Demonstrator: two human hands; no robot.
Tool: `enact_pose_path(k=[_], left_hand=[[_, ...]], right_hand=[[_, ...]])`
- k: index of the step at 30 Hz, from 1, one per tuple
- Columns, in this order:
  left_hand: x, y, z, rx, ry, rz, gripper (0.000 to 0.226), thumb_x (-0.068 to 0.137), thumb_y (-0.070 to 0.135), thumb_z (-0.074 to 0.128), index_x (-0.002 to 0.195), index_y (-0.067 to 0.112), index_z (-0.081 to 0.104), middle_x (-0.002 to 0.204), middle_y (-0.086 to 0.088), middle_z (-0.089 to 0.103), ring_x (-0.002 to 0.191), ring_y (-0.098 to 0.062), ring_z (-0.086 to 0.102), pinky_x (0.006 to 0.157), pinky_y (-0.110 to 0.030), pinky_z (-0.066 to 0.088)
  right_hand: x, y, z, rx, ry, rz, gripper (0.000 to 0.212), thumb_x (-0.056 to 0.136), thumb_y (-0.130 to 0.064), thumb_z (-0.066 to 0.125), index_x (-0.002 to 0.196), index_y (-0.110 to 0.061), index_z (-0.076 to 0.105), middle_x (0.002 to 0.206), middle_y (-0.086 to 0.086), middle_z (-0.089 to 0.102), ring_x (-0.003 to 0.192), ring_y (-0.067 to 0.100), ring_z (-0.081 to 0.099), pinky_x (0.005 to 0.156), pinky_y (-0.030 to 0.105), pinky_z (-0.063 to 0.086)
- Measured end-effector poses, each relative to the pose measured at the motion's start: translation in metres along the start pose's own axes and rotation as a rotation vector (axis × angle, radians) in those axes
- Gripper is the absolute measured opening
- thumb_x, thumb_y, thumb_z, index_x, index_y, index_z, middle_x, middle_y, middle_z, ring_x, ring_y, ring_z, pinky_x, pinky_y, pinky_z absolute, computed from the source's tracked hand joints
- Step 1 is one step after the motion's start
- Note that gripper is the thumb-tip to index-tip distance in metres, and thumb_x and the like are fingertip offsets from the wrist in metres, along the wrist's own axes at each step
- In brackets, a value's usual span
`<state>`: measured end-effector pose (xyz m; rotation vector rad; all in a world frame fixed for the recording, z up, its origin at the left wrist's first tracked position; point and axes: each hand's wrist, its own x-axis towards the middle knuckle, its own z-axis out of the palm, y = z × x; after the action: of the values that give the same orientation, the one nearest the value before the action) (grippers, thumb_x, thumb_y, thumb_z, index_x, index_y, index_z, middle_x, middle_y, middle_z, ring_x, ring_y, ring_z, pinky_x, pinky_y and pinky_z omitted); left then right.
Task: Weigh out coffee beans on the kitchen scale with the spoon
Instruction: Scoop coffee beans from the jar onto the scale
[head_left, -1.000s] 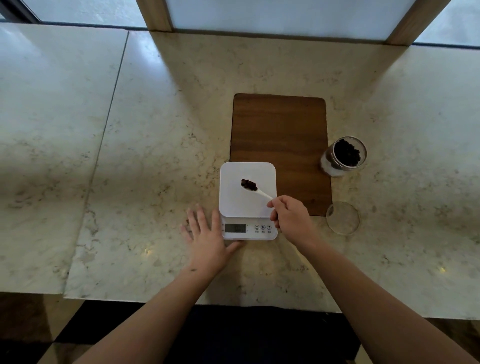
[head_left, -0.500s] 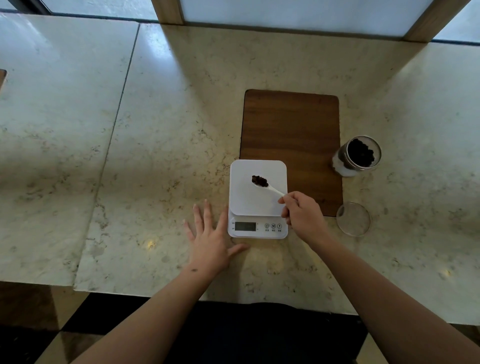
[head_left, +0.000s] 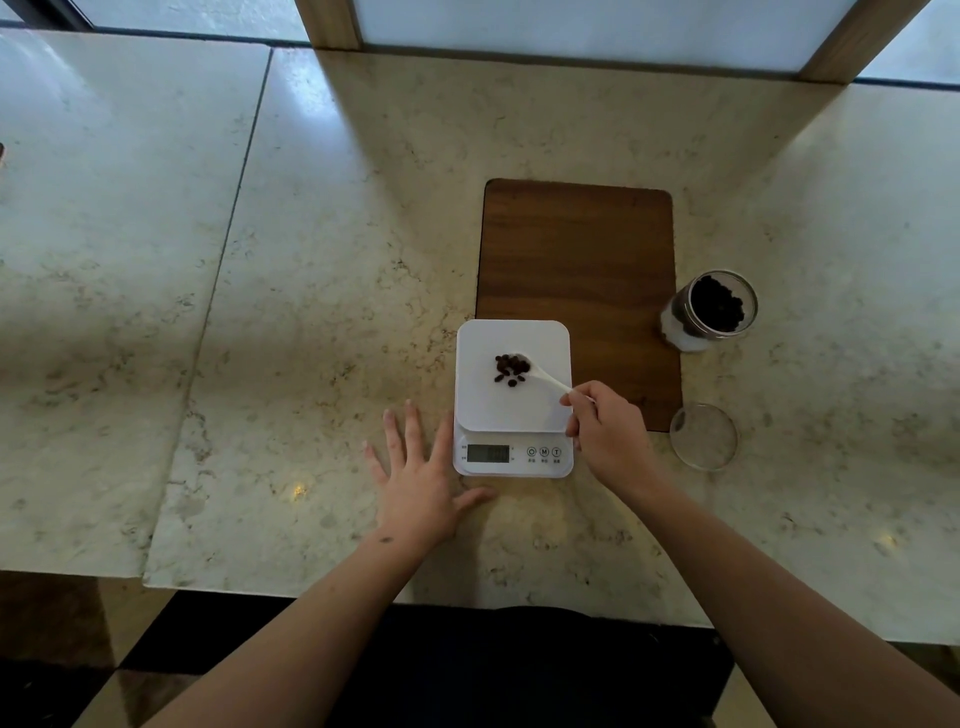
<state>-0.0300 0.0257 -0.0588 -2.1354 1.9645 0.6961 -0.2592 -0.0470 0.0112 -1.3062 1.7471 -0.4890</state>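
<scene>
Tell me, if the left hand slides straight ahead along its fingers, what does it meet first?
Probably nothing: the left hand points up the bare countertop, passing just left of the scale.

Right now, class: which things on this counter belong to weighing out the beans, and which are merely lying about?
In use: scale; coffee beans on its platform; white spoon, held by the right hand; open bean jar.

Lying about: wooden board; glass lid. The left hand rests flat beside the scale.
</scene>
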Motion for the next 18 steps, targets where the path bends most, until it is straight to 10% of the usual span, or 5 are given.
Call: enact_pose_path(k=[8,18], left_hand=[[0.001,0.0,0.001,-0.009,0.005,0.0,0.112,0.068,0.099,0.028,0.154,0.04,-0.014,0.163,-0.013,-0.024,0.144,-0.037,-0.033,0.113,-0.07,-0.011],[0.0,0.002,0.0,-0.025,0.02,-0.001,0.112,0.068,0.097,0.035,0.153,0.042,-0.014,0.164,-0.014,-0.02,0.146,-0.037,-0.03,0.113,-0.07,-0.01]], right_hand=[[-0.005,0.007,0.002,-0.079,0.016,-0.088,0.021,0.107,-0.022,0.042,0.097,-0.015,0.058,0.074,-0.002,0.061,0.061,0.01,0.056,0.051,0.017,0.046],[-0.02,0.008,-0.01,-0.506,0.121,-0.461,0.01,0.102,-0.014,0.051,0.097,-0.008,0.058,0.069,0.0,0.06,0.05,0.018,0.051,0.044,0.041,0.051]])
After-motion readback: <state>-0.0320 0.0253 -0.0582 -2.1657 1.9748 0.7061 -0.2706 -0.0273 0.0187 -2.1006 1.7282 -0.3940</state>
